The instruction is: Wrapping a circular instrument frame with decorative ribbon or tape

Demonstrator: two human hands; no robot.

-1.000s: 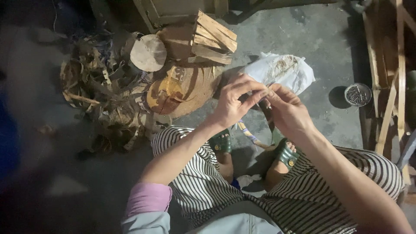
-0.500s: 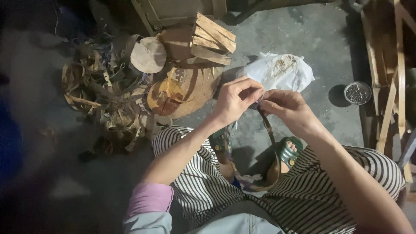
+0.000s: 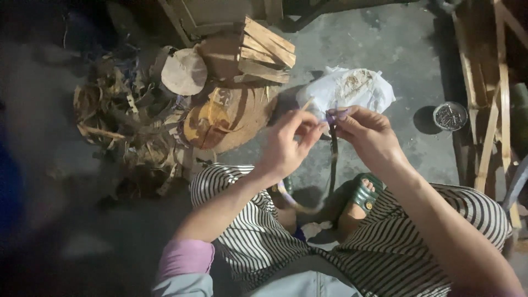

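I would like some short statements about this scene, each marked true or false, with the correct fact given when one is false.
1. Both hands, the left hand and the right hand, hold a thin strip that hangs down between the knees. True.
2. A small round tin stands on the floor to the right. True.
3. The person is barefoot. False: a green sandal is on the foot.
4. The white bag lies on the person's lap. False: it lies on the concrete floor, beyond the hands.
5. Split wood pieces rest on a wooden block. True.
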